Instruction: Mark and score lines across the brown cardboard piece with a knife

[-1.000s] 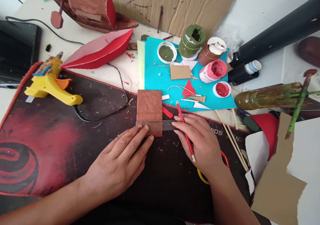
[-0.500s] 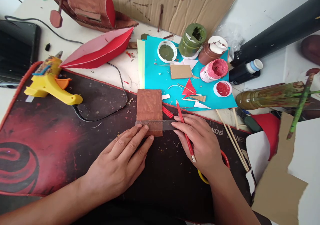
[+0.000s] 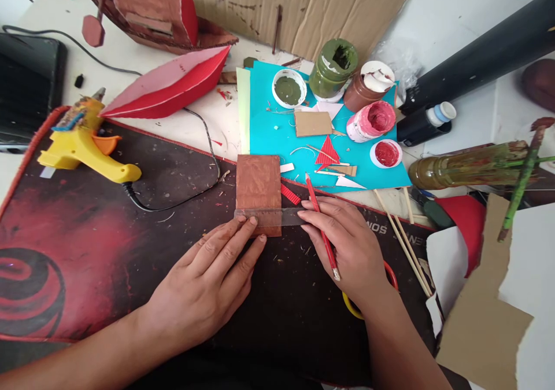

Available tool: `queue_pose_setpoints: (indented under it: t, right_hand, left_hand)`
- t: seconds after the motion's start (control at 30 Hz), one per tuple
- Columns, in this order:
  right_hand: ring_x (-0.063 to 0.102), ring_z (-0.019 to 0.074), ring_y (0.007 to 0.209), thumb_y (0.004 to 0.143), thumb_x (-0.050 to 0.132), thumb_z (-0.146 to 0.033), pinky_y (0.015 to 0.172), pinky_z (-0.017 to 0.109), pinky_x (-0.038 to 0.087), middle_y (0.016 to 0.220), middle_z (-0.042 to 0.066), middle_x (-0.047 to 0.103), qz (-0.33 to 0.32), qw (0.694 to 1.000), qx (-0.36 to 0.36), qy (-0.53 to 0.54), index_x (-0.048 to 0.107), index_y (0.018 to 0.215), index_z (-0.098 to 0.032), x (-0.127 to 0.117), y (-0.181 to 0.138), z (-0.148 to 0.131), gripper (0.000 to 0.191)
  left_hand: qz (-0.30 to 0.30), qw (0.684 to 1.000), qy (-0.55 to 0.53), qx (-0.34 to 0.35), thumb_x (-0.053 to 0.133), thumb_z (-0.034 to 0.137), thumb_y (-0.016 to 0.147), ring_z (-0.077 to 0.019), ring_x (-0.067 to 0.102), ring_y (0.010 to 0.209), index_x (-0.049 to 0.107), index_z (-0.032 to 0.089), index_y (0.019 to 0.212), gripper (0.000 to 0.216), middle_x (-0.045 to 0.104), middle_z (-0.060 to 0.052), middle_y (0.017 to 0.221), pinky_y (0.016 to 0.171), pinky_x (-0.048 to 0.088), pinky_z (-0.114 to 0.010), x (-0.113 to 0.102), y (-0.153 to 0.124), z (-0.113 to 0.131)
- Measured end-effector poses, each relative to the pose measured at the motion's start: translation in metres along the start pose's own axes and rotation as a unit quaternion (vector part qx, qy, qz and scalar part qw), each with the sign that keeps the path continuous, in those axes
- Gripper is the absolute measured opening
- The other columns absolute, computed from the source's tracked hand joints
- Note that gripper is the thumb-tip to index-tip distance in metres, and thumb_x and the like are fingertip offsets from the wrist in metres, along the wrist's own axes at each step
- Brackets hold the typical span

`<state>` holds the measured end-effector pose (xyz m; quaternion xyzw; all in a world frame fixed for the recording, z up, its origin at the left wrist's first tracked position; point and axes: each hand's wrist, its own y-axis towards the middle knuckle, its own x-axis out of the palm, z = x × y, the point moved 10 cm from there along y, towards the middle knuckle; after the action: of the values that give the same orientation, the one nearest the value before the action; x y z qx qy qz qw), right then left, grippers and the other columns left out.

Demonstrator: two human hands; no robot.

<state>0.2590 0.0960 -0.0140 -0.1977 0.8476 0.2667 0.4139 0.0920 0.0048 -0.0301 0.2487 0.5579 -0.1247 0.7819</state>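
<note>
Left hand [image 3: 212,280] has fingers flat on the clear ruler [image 3: 269,219] across the brown card [image 3: 259,180], probably so it won't slip, and right hand [image 3: 347,242] fingers grip a red pencil [image 3: 313,194] right of the card.

Both forearms are bare, the left forearm [image 3: 99,343] slanting in low and long, the right forearm [image 3: 401,332] rising more steeply from the other side. I can see the left hand [image 3: 208,283] resting palm down, its fingers [image 3: 229,236] stretched forward and inward with the tips set down. Facing it across a gap, the right hand [image 3: 349,248] leans inward, fingers bent in a light grip, their tips pointing toward the left ones. Neither wrist is sharply bent.
</note>
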Motion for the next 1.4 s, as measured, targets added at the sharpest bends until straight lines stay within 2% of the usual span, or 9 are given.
queue_pose_setpoints:
  t: [0.47, 1.17, 1.4]
  right_hand:
    - [0.080, 0.0315, 0.122, 0.109, 0.070, -0.011, 0.107, 0.054, 0.066, 0.129, 0.012, 0.085, -0.002, 1.000, -0.002, 0.002, 0.078, 0.133, -0.023, -0.0003, 0.0015, -0.0004, 0.027]
    - [0.080, 0.0317, 0.124, 0.109, 0.071, -0.010, 0.107, 0.053, 0.066, 0.130, 0.013, 0.085, -0.006, 1.000, -0.002, 0.003, 0.078, 0.133, -0.022, 0.0001, -0.0004, 0.0007, 0.028]
    - [0.081, 0.0317, 0.122, 0.111, 0.068, -0.012, 0.105, 0.055, 0.067, 0.132, 0.011, 0.086, -0.005, 1.000, 0.000, 0.006, 0.078, 0.135, -0.027, 0.0001, -0.0020, 0.0009, 0.030]
  left_hand:
    - [-0.009, 1.000, 0.001, 0.004, 0.062, 0.026, 0.110, -0.0358, 0.059, 0.156, 0.064, 0.010, 0.156, 0.049, 0.061, -0.020, 0.168, 0.125, 0.051, -0.049, 0.0013, 0.0002, 0.0004]
    - [-0.005, 1.000, 0.001, 0.004, 0.067, 0.025, 0.105, -0.0352, 0.061, 0.154, 0.065, 0.010, 0.156, 0.054, 0.062, -0.020, 0.168, 0.130, 0.049, -0.048, 0.0009, -0.0002, 0.0005]
    - [-0.003, 1.000, 0.013, 0.005, 0.067, 0.023, 0.105, -0.0348, 0.063, 0.152, 0.065, 0.011, 0.156, 0.053, 0.062, -0.020, 0.168, 0.128, 0.051, -0.047, -0.0003, -0.0003, 0.0006]
